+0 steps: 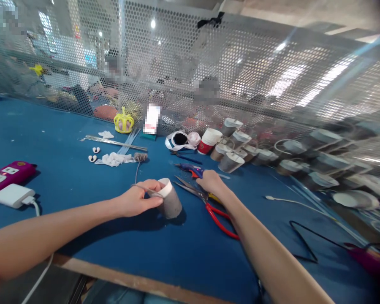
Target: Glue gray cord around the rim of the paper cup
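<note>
My left hand (142,198) is closed on the rim of a grey-covered cup (171,204) with a white inside, the thumb outside and fingers at the opening. A grey cord (137,173) runs from that hand back to a small wound bundle (141,157). My right hand (210,181) is wrapped round the handle of a blue glue gun (187,167) with an orange trigger, its nozzle pointing left. Just below it lie red-handled scissors (217,217), blades toward the cup, partly hidden by my right forearm.
A red-white cup stack (209,140) and several grey-covered cups (231,161) stand at back right. A yellow crown-shaped piece (123,121), a phone (152,119) and metal rods (115,142) lie farther back. A perforated metal screen (177,55) borders the table. At left sits a white charger (13,195).
</note>
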`<action>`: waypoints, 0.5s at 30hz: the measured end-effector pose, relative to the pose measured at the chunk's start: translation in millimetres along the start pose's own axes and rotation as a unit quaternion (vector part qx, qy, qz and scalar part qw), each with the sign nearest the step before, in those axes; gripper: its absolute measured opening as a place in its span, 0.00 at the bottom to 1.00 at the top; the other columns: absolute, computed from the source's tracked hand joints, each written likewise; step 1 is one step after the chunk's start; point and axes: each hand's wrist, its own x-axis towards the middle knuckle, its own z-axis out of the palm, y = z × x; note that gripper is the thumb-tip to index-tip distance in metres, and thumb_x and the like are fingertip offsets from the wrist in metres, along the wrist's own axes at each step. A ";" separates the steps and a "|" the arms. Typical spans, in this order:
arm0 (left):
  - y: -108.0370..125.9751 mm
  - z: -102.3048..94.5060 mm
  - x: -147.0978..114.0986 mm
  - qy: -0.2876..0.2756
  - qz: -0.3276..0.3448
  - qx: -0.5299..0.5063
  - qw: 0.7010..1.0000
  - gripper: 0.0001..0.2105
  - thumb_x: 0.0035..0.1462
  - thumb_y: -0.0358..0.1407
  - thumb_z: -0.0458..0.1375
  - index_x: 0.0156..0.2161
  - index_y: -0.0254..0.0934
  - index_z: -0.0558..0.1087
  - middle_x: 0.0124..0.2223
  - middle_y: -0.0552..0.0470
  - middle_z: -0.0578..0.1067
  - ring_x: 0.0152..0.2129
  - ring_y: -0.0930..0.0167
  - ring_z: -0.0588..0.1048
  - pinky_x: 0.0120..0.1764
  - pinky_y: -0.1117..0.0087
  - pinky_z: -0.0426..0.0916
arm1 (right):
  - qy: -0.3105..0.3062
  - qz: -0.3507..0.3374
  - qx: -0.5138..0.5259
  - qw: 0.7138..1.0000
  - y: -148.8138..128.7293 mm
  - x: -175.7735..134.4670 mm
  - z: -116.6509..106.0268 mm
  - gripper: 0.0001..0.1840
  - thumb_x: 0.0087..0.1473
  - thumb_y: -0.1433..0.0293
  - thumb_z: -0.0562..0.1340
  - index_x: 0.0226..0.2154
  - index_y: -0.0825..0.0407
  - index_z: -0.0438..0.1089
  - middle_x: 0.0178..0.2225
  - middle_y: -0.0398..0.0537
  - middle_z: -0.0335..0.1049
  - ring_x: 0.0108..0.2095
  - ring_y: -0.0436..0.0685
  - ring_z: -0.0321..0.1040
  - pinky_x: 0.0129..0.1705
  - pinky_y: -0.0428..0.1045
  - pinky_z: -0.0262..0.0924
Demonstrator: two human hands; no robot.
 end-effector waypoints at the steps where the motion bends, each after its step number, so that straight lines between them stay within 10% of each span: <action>1: -0.3 -0.6 0.2 0.005 0.005 0.001 1.000 0.04 0.49 0.32 0.51 0.29 0.33 0.64 0.41 0.48 0.69 0.35 0.70 0.67 0.38 0.70 0.61 | 0.002 0.024 -0.008 1.000 -1.3 -1.0 -0.3 0.12 0.50 0.67 0.58 0.39 0.54 0.65 0.39 0.50 0.66 0.36 0.53 0.65 0.36 0.52 0.62; 5: -1.0 -2.2 1.8 0.018 0.029 0.000 0.999 0.05 0.49 0.32 0.51 0.26 0.33 0.61 0.40 0.47 0.69 0.36 0.70 0.66 0.40 0.69 0.60 | 0.002 0.073 0.014 0.997 -25.4 -16.0 -12.4 0.16 0.36 0.72 0.66 0.32 0.55 0.65 0.23 0.45 0.67 0.24 0.54 0.65 0.25 0.49 0.60; 15: -7.3 -1.7 5.3 0.035 0.018 -0.074 0.996 0.07 0.49 0.36 0.54 0.26 0.32 0.63 0.37 0.48 0.69 0.32 0.72 0.67 0.37 0.71 0.61 | -0.137 0.093 0.078 0.983 -83.9 -94.7 -29.5 0.14 0.41 0.60 0.61 0.28 0.55 0.68 0.15 0.41 0.64 0.15 0.47 0.59 0.18 0.43 0.57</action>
